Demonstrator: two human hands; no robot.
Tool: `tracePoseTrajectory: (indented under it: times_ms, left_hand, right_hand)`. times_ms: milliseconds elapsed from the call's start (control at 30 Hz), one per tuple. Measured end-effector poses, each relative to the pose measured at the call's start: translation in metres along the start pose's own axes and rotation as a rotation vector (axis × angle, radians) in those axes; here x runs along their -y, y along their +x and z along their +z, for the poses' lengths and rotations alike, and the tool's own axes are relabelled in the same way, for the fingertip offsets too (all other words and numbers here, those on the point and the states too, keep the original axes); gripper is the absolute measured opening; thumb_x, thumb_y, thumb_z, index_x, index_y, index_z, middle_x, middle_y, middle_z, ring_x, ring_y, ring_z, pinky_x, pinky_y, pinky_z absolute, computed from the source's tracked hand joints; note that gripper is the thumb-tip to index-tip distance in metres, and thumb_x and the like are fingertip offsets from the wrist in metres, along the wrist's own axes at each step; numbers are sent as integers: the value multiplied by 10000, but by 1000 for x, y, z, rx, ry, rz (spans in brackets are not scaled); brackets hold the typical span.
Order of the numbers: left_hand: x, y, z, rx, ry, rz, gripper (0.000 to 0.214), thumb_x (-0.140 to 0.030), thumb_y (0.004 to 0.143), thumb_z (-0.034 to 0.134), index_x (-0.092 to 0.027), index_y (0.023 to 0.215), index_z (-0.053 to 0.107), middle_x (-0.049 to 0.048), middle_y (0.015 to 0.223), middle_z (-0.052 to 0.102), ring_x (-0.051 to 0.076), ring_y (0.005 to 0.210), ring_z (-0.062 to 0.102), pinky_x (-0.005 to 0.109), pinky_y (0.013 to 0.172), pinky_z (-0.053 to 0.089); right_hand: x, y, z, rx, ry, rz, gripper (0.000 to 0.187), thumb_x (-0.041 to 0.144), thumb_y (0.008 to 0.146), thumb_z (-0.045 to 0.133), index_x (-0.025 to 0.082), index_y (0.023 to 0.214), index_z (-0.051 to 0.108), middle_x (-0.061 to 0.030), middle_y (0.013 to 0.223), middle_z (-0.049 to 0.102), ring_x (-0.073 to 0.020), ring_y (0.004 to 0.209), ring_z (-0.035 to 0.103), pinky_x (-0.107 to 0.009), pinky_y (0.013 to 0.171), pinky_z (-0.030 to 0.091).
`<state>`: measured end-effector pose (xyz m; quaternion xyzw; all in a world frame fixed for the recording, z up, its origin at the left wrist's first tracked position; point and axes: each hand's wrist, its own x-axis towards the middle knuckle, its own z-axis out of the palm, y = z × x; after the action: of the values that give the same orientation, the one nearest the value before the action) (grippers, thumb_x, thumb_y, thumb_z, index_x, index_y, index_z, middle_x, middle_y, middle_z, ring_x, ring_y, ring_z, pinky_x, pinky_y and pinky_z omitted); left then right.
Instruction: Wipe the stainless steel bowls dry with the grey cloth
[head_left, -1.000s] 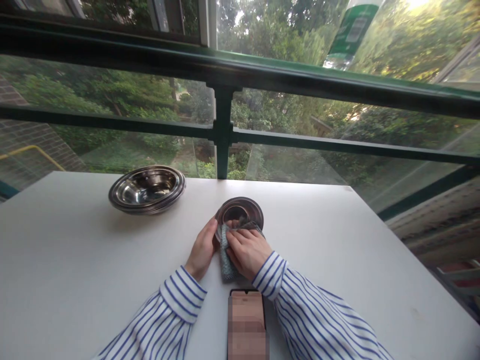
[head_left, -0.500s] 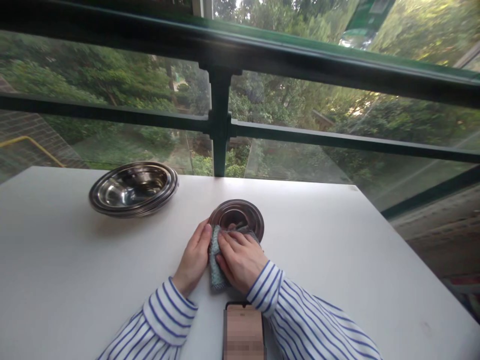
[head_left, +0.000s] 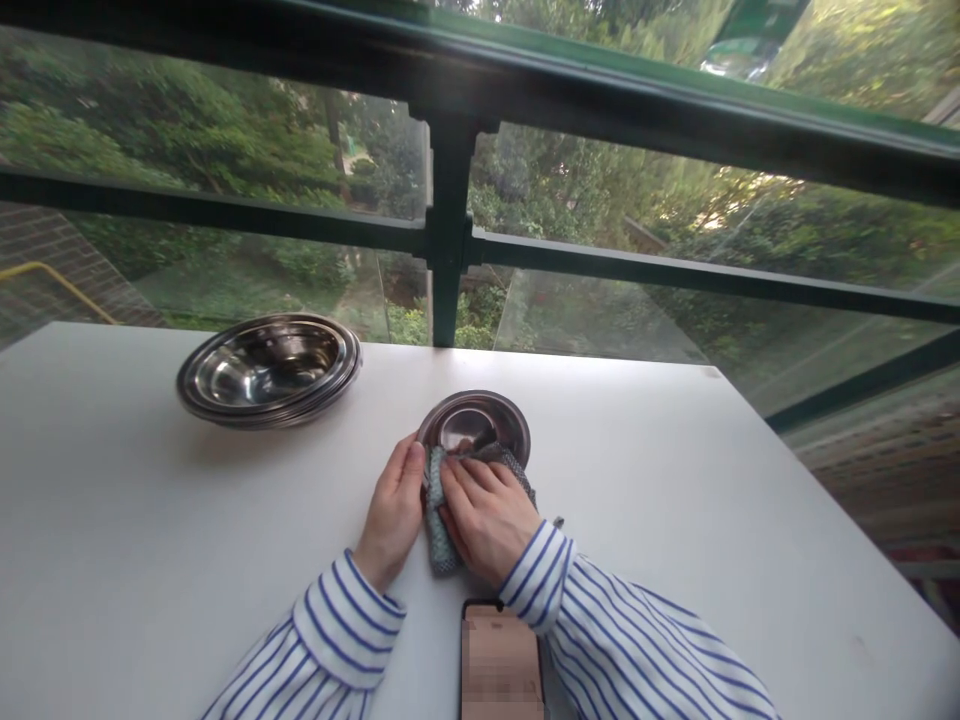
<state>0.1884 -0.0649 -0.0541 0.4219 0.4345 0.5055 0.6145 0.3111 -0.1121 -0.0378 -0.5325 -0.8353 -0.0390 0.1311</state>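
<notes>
Nearest lay a phone [head_left: 501, 660], its screen blurred, on the bench [head_left: 150, 520], just below the blue-striped shirt cuffs [head_left: 534, 578]. Above it, the left hand [head_left: 391, 510] was curled around the left edge of a small steel dish [head_left: 472, 408], its fingers pointing up and its thumb on the near side. The right hand [head_left: 486, 522] lay closed over a grey-green knitted cloth [head_left: 441, 530], pressing it against the dish's near edge. Compared with half a second earlier, the right hand had shifted slightly, and the cloth now stretched further across the dish toward its right rim. The dish stayed between both hands, its bright inner face showing above the fingers; whether it touched the bench could not be told. Farther left sat a stack of steel bowls [head_left: 266, 370], well apart from the hands. Beyond the bench ran a dark green railing [head_left: 450, 230] with glass panels, and trees [head_left: 187, 130] filled the view outside.
</notes>
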Motion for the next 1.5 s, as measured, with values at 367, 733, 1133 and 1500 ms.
tracePoseTrajectory:
  times_ms: [367,733,1133,1500]
  left_hand:
    - [3,1,0,-2,28,7,274,-413,754,568,-233,951,626,18,860,665,238,957,564,338,856,434]
    - [2,1,0,-4,-6,9,332,-427,750,564,-215,999,621,31,939,679,238,1009,556,340,878,426]
    - [0,1,1,29,45,38,320,-429,758,556,-222,993,625,32,972,669,239,1016,555,337,912,405]
    - [2,2,0,46,222,117,304,-416,837,442,-210,1005,589,23,999,644,177,948,564,285,873,405]
  right_hand:
    - [-8,-2,-16,112,6,-13,355,225,815,448,87,1136,507,-142,1072,610,-238,978,517,-372,803,365]
    - [-16,-4,-22,161,-9,-38,301,187,812,440,108,1082,547,-121,1020,637,-224,951,536,-358,798,375]
    - [-5,-1,-9,93,-54,-32,354,201,853,402,40,1149,509,-150,1061,612,-240,953,532,-365,819,392]
    - [-4,2,-1,27,0,-44,409,260,894,352,40,1227,440,-139,1221,532,-243,1085,471,-341,857,380]
